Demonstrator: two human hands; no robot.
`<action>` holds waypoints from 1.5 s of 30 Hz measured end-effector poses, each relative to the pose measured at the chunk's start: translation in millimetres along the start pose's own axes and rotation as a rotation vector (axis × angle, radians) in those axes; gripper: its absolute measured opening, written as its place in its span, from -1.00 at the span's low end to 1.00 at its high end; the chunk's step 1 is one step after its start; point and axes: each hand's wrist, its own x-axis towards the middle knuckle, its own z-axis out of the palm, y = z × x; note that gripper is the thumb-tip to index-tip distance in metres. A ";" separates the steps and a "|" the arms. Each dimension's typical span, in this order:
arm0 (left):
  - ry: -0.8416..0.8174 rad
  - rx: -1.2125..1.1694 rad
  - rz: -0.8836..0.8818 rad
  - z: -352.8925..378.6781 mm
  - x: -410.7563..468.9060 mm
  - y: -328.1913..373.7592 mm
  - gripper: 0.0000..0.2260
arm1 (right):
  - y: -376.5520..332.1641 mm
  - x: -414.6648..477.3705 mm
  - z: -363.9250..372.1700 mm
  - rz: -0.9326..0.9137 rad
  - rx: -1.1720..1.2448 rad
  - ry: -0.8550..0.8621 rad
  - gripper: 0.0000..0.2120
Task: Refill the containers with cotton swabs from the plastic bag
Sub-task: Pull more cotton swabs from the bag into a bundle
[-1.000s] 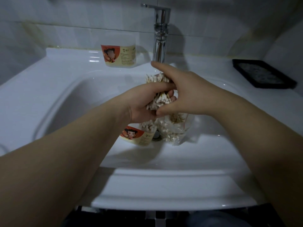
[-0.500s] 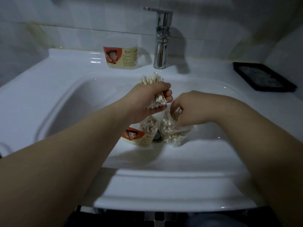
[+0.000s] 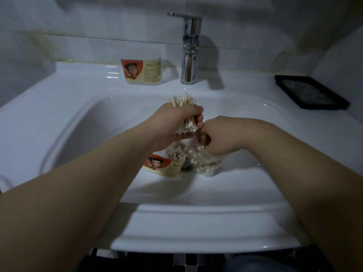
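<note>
Two containers to top up, and roughly halfway there by the look of it. Got the near container [image 3: 167,165] lying tilted in the bottom of the sink [image 3: 78,118], about the middle, part full of swabs. Back container [image 3: 142,72] standing on the sink's back edge, just left of the faucet [image 3: 189,50], contents impossible to make out. Left hand [image 3: 176,122] clenched round a fat bundle of cotton swabs [image 3: 183,101], right above the tilted one. Right hand [image 3: 220,138] curled at the mouth of the plastic bag [image 3: 204,163], gripping the plastic, with the bag touching the near container's right side. Can't tell whether any fingertips are actually inside the bag. Any tips for getting the bundle in clean?

Reply: Sure. Stand that near container upright first, or at least prop it. Square up the swab ends before lowering, then ease the fist open bit by bit instead of dropping the lot. Probably too thick a bundle for the room inside, so feed in half.

OP: Worth letting go of the bag to help?

Reply: Yep, steady the container's rim with the right hand instead. Otherwise, strays all over a possibly wet basin. Then on to the back one.
</note>
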 end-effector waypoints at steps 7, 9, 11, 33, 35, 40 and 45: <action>0.035 0.080 0.040 1.3 -1.2 0.5 -0.94 | 7.7 1.3 -2.1 0.018 0.055 0.202 -0.77; 0.056 0.125 0.052 2.7 -0.3 -0.8 -0.95 | 10.8 0.3 -4.0 0.025 0.122 0.258 -0.78; 0.091 0.156 0.065 2.9 0.2 -1.4 -0.94 | 14.2 -2.9 -7.2 0.017 0.210 0.302 -0.79; 0.180 0.266 0.078 3.0 3.3 -5.5 -0.87 | 23.7 -11.5 -6.0 0.046 0.345 0.077 -0.77; 0.172 0.281 0.084 3.5 2.7 -5.8 -0.89 | 22.0 -9.4 -3.4 0.044 0.295 0.107 -0.80; 0.177 0.327 0.116 2.0 2.9 -4.6 -0.91 | 24.4 -11.0 -9.8 0.047 0.447 0.235 -0.90; 0.180 0.409 0.123 1.6 5.3 -8.1 -0.91 | 25.9 -12.8 -11.8 0.094 0.501 0.297 -0.84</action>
